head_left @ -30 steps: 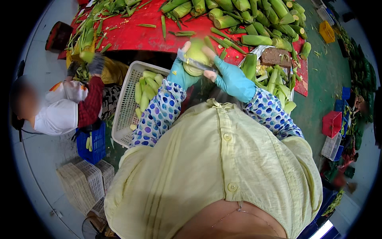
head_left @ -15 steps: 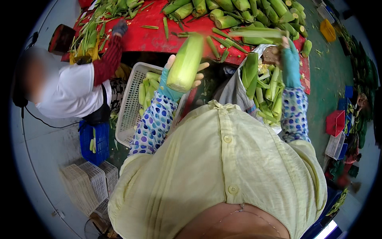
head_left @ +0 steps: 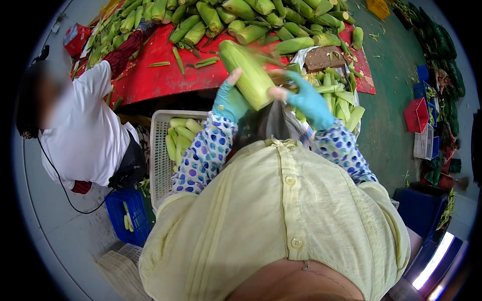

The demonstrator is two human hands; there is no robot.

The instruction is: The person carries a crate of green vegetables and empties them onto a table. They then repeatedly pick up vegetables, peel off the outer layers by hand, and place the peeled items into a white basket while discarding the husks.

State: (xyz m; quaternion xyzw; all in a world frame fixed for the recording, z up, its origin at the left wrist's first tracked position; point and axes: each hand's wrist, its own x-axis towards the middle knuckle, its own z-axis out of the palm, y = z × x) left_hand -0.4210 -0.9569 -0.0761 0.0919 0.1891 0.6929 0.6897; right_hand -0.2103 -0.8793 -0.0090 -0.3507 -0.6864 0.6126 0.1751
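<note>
An ear of corn in smooth pale green husk tilts over the near edge of the red table, its cut base toward me. My left hand, in a blue-green glove with bare fingertips, holds it from the left. On the other side, my right hand has its thumb and a bent finger at the ear near its base; these fingertips are slightly blurred. Beyond them, a green strip of husk is smeared by motion. Below my right hand, a grey sack contains stripped husks.
Unpeeled corn is heaped across the red table. A brown block lies near its right corner. Left of me, a white crate holds pale ears. A co-worker stands at the left, beside a blue basket.
My right hand has come back left from the heap to the ear; the husk strip it held is gone from it. The ear has turned in my left hand, and the view has shifted.
</note>
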